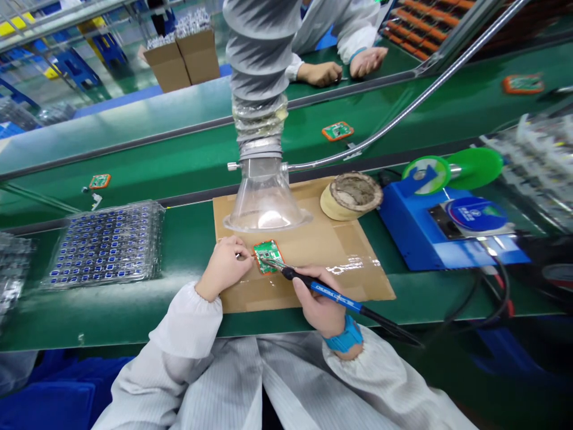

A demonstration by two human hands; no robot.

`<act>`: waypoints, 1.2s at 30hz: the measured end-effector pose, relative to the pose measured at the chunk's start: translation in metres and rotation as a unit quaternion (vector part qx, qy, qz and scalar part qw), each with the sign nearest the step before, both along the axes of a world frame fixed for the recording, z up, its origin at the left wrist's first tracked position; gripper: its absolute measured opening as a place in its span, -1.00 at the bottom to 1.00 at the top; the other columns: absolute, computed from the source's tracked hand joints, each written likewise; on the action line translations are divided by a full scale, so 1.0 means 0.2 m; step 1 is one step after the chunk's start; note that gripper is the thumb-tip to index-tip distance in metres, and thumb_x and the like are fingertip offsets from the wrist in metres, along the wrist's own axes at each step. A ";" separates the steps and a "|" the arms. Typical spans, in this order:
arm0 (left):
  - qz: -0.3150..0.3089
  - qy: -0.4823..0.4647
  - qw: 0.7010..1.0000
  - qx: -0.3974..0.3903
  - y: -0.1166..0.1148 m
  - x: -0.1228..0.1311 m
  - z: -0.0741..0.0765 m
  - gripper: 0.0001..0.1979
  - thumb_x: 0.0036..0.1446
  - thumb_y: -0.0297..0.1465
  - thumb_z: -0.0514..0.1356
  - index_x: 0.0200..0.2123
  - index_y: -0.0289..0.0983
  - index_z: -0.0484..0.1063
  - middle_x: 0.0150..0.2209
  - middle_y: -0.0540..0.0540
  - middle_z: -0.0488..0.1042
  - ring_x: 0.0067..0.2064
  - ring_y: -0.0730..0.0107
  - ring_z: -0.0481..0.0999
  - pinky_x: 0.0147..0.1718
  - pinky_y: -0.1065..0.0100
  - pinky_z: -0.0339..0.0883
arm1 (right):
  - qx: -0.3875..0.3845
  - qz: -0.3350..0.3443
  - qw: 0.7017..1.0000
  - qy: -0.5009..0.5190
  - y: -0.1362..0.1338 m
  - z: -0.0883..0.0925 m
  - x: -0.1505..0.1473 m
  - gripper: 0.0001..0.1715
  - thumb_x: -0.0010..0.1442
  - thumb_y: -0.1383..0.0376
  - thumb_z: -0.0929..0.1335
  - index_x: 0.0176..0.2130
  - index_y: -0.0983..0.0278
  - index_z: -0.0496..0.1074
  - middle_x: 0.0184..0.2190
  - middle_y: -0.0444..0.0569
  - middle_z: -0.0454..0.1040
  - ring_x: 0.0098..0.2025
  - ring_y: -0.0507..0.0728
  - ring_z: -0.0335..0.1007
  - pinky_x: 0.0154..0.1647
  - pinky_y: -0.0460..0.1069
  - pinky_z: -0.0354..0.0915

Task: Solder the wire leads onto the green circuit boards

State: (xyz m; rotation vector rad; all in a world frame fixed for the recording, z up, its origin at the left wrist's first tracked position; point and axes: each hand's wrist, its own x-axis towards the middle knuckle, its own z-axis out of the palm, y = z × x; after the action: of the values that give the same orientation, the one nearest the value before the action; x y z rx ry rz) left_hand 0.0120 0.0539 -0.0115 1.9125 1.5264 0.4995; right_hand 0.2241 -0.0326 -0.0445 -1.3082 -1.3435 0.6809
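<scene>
A small green circuit board [268,255] lies on a brown cardboard mat [322,251] in front of me. My left hand [225,264] is closed in a pinch at the board's left edge, holding something thin that I cannot make out. My right hand [321,300] grips a blue and black soldering iron [333,294] like a pen. Its tip rests on the board's near left part. A blue wrist strap [344,338] sits on my right wrist.
A clear fume hood [265,200] on a grey hose hangs just behind the board. A sponge pot [351,195], a blue soldering station [441,230] and a solder spool [425,174] stand right. A tray of blue parts [105,243] lies left. Another person's hands [342,67] work across the belt.
</scene>
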 end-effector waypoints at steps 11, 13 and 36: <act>-0.005 -0.003 1.000 -0.004 0.01 0.00 0.00 -0.81 0.05 -0.54 0.30 -0.57 -0.23 0.52 -0.29 -0.05 0.53 -0.17 0.29 0.46 -0.09 0.23 0.31 | 0.025 -0.006 0.997 -0.066 0.01 0.04 -0.03 -0.95 0.26 0.25 0.42 -0.24 0.17 0.48 -0.32 -0.05 0.60 -0.31 0.14 0.58 -0.29 0.02 0.48; -0.005 -0.006 1.000 -0.005 0.01 0.00 0.00 -0.81 0.05 -0.55 0.29 -0.57 -0.23 0.52 -0.29 -0.05 0.53 -0.17 0.29 0.46 -0.09 0.23 0.31 | 0.028 -0.007 0.997 -0.073 0.00 0.04 -0.03 -0.95 0.26 0.25 0.42 -0.24 0.17 0.48 -0.32 -0.04 0.60 -0.31 0.14 0.59 -0.29 0.01 0.47; -0.010 -0.004 1.000 -0.009 0.01 0.00 0.01 -0.81 0.05 -0.55 0.31 -0.57 -0.25 0.51 -0.29 -0.04 0.53 -0.19 0.31 0.44 -0.10 0.23 0.30 | 0.053 0.004 0.996 -0.067 0.00 0.02 -0.03 -0.90 0.23 0.34 0.43 -0.21 0.18 0.46 -0.33 -0.08 0.56 -0.31 0.10 0.54 -0.27 -0.01 0.42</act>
State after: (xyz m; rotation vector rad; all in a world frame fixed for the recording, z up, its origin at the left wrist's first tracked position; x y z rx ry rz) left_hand 0.0111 0.0564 -0.0097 1.9088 1.5000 0.4813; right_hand 0.2178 -0.0322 -0.0410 -1.2813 -1.4745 0.5261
